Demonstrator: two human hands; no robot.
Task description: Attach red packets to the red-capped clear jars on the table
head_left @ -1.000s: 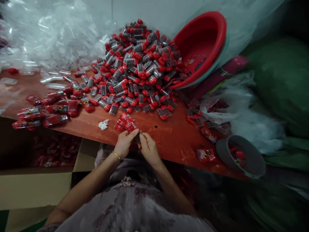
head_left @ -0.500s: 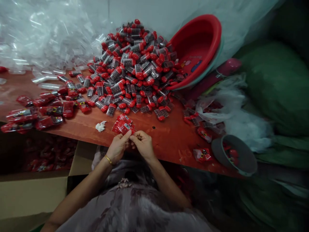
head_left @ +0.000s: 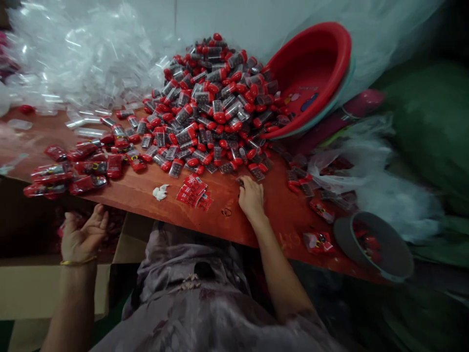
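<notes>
My left hand (head_left: 82,235), a yellow bangle at its wrist, is over an open cardboard box (head_left: 120,239) with fingers spread and nothing seen in them. Red packets (head_left: 110,230) lie inside that box, partly hidden by the hand. On the table my right hand (head_left: 252,198) has its fingers curled at the front of a heap of small clear containers with red caps (head_left: 198,117). Something small and dark shows at its fingertips, too blurred to name. Between the hands lie flat red printed sachets (head_left: 194,190) and a crumpled white scrap (head_left: 160,192).
Filled red packets (head_left: 69,171) are piled at the table's left edge. Clear plastic pieces (head_left: 88,63) are heaped behind. A red basin (head_left: 311,73) leans beside the containers. To the right are a grey bowl (head_left: 373,247), a plastic bag (head_left: 384,190) and one packet (head_left: 318,242).
My hands were together at the sachets and have parted. The left moved out over the box and opened; the right moved right and forward to the heap. The view shifted slightly.
</notes>
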